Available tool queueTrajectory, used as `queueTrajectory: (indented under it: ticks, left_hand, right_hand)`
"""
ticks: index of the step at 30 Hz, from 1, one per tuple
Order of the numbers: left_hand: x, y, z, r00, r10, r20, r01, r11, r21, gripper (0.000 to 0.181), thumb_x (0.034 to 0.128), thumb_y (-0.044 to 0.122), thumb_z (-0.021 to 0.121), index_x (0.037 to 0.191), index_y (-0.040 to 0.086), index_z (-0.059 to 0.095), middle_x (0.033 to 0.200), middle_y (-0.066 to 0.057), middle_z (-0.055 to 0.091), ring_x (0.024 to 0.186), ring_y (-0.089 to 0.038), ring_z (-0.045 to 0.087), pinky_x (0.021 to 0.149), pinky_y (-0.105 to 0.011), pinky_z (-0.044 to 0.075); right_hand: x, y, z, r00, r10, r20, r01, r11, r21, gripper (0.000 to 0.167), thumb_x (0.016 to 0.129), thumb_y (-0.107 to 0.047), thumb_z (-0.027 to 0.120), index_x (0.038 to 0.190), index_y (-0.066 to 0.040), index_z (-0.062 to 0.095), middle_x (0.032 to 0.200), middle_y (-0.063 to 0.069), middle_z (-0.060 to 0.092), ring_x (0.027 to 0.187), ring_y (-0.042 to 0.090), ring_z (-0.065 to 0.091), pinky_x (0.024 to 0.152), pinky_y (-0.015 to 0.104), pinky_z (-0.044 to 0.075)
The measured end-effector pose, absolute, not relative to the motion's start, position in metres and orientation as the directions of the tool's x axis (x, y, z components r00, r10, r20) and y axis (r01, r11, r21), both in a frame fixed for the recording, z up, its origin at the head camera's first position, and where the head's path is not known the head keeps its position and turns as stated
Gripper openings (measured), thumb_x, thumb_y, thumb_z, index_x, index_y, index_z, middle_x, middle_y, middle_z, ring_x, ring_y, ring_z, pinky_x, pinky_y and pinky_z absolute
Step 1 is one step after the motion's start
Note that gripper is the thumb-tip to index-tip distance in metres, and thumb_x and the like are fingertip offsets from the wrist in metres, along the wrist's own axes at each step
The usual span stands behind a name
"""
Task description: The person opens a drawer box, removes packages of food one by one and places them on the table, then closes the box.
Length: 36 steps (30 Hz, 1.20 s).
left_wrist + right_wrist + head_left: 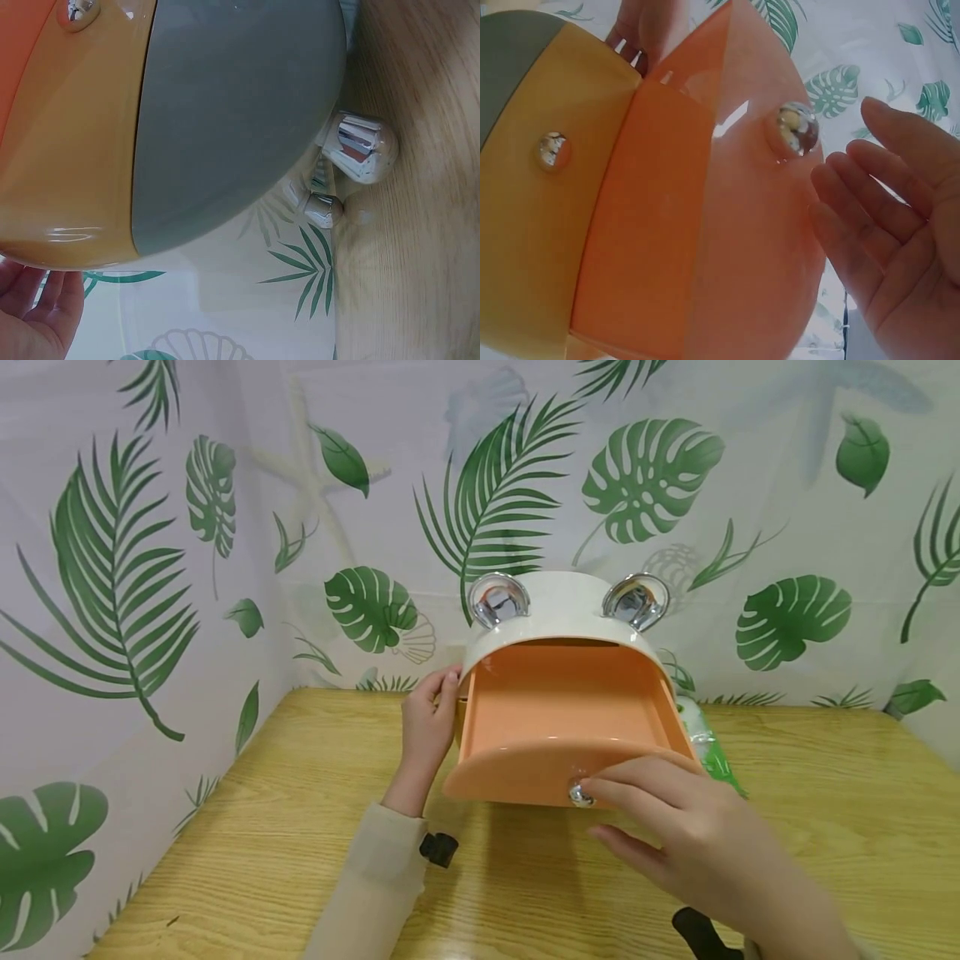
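A rounded cabinet with a white top (566, 597) and two chrome eye-like knobs stands on the table. Its orange drawer (517, 775) is pulled out, and I see nothing inside. The drawer front bears a small chrome knob (581, 794). Beneath it the left wrist view shows a yellow drawer (71, 161) and a grey section (236, 120). My left hand (431, 720) rests its fingers against the cabinet's left side. My right hand (693, 822) is beside the orange drawer's knob, fingers loosely extended; in the right wrist view they are not wrapped round it.
A green and white packet (703, 743) lies to the right of the cabinet, partly hidden. Behind stands a leaf-printed cloth backdrop (300, 602). The wooden table (247, 827) extends on both sides. A black wrist mount (438, 849) sits on the left sleeve.
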State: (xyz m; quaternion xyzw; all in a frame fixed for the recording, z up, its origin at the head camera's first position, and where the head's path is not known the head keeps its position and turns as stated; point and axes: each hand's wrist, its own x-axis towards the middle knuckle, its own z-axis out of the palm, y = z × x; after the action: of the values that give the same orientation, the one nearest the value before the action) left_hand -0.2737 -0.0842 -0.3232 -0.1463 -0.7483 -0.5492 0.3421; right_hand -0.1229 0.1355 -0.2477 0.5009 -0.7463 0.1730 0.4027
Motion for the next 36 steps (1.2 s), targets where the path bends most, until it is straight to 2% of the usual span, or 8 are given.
queueTrajectory:
  ticks: [4, 8, 23, 29, 36]
  left_hand:
    - [-0.274, -0.084, -0.324, -0.721, -0.155, 0.676, 0.595, 0.361, 0.718, 0.024, 0.0906, 0.011, 0.048, 0.101, -0.004, 0.064, 0.098, -0.017, 0.063, 0.093, -0.026, 0.059, 0.078, -0.038, 0.047]
    - [-0.274, -0.085, -0.324, -0.720, -0.153, 0.676, 0.596, 0.363, 0.717, 0.025, 0.0907, 0.011, 0.048, 0.101, -0.004, 0.064, 0.098, -0.017, 0.063, 0.094, -0.027, 0.058, 0.078, -0.038, 0.047]
    - [-0.271, -0.084, -0.322, -0.729, -0.152, 0.668, 0.586, 0.366, 0.723, 0.025, 0.0911, 0.011, 0.047, 0.103, -0.004, 0.063, 0.100, -0.016, 0.063, 0.096, -0.026, 0.058, 0.080, -0.038, 0.046]
    - [-0.271, -0.084, -0.322, -0.720, -0.154, 0.676, 0.592, 0.371, 0.715, 0.026, 0.0907, 0.011, 0.047, 0.102, -0.005, 0.063, 0.099, -0.017, 0.063, 0.096, -0.027, 0.058, 0.081, -0.038, 0.046]
    - [-0.272, -0.084, -0.322, -0.709, -0.149, 0.689, 0.605, 0.373, 0.703, 0.025, 0.0904, 0.010, 0.048, 0.101, -0.006, 0.063, 0.099, -0.018, 0.063, 0.095, -0.027, 0.058, 0.080, -0.038, 0.046]
  right_hand:
    - [-0.127, 0.133, -0.252, -0.172, -0.614, 0.770, -0.882, 0.444, 0.156, 0.037, 0.093, -0.033, 0.042, 0.091, -0.006, 0.066, 0.089, -0.001, 0.061, 0.083, 0.016, 0.058, 0.084, 0.023, 0.041]
    - [-0.129, 0.132, -0.255, -0.170, -0.613, 0.771, -0.878, 0.449, 0.163, 0.037, 0.093, -0.032, 0.041, 0.090, -0.005, 0.066, 0.089, 0.000, 0.061, 0.084, 0.018, 0.058, 0.085, 0.025, 0.039]
    - [-0.133, 0.127, -0.258, -0.178, -0.586, 0.790, -0.854, 0.491, 0.171, 0.037, 0.093, -0.033, 0.041, 0.089, -0.005, 0.066, 0.087, 0.002, 0.061, 0.081, 0.019, 0.058, 0.076, 0.031, 0.043]
    - [-0.138, 0.123, -0.260, -0.146, -0.557, 0.818, -0.835, 0.513, 0.200, 0.036, 0.093, -0.030, 0.043, 0.088, -0.003, 0.066, 0.086, 0.004, 0.061, 0.076, 0.019, 0.058, 0.075, 0.033, 0.042]
    - [-0.148, 0.120, -0.265, -0.128, -0.532, 0.837, -0.821, 0.530, 0.211, 0.036, 0.093, -0.027, 0.041, 0.089, 0.000, 0.065, 0.086, 0.008, 0.061, 0.078, 0.023, 0.057, 0.071, 0.031, 0.044]
